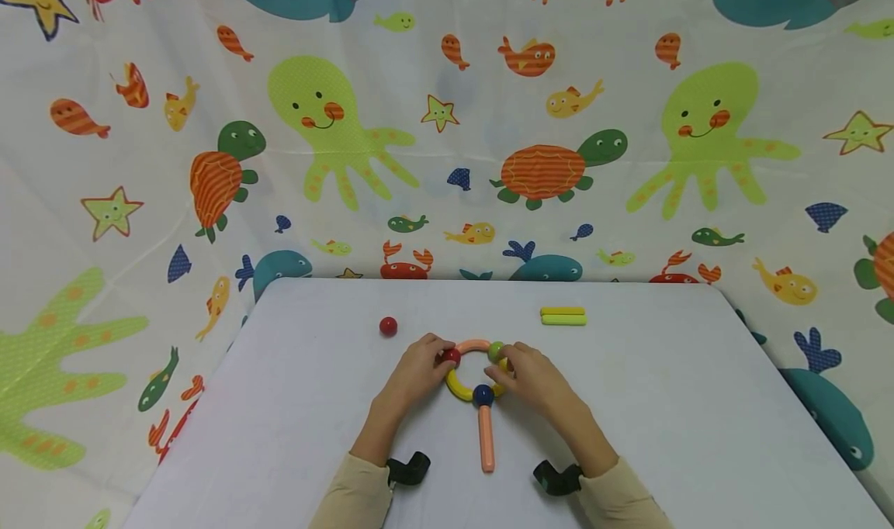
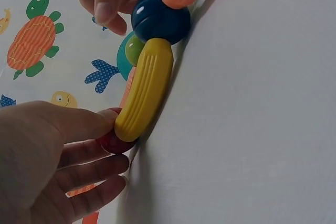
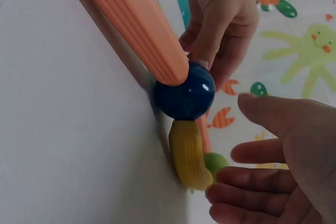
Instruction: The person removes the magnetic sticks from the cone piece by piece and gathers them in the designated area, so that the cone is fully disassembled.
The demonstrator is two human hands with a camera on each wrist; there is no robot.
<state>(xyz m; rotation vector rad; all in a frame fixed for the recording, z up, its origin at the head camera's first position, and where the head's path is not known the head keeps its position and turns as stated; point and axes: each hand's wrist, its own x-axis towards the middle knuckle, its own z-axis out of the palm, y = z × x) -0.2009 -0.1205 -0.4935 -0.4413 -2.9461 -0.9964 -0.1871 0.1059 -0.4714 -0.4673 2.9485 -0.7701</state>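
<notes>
Guessing the ring point(image 1: 459, 388) needs snugging up: left hand point(image 1: 419, 368) pinches its red ball point(image 2: 118, 145), right hand point(image 1: 534, 374) sits loose by the green ball point(image 1: 495, 351), so probably grip there next.

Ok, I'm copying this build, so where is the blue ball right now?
In the head view, the blue ball is lowest on the ring, with the pink stick just below it and the left hand and right hand higher up on either side.
</notes>
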